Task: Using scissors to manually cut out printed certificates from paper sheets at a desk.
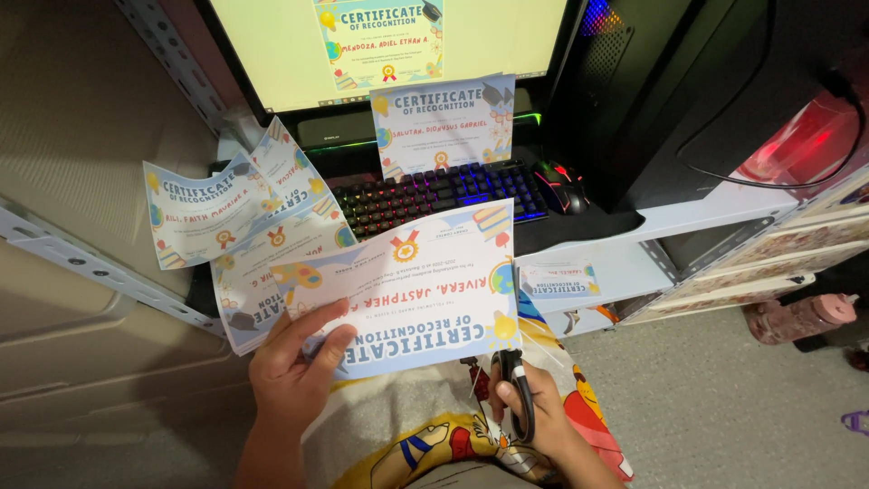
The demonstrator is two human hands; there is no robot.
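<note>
The monitor (380, 45) stands at the back of the desk (625, 267) and shows a certificate page with a cream background. Below it lies the keyboard (434, 195) with rainbow lights, and the mouse (561, 186) is just beside its right end. One printed sheet (442, 122) leans upright against the monitor foot, and a few more sheets (226, 213) hang over the left front edge of the desk.

The step in hand, as I judge it, is trimming the border of a printed certificate (407, 290). The left hand (294, 367) grips this certificate by its lower left corner, thumb on top and fingers closed under the paper, and holds it in front of the desk's front edge, above the lap (the print is upside down for the person). The right hand (534, 417) is closed through the handles of the scissors (516, 389), which point up toward the bottom edge of the paper; whether the blades are parted, I cannot tell.

The next move probably needs the paper kept flat and taut, and the blades brought in line with the white margin.
</note>
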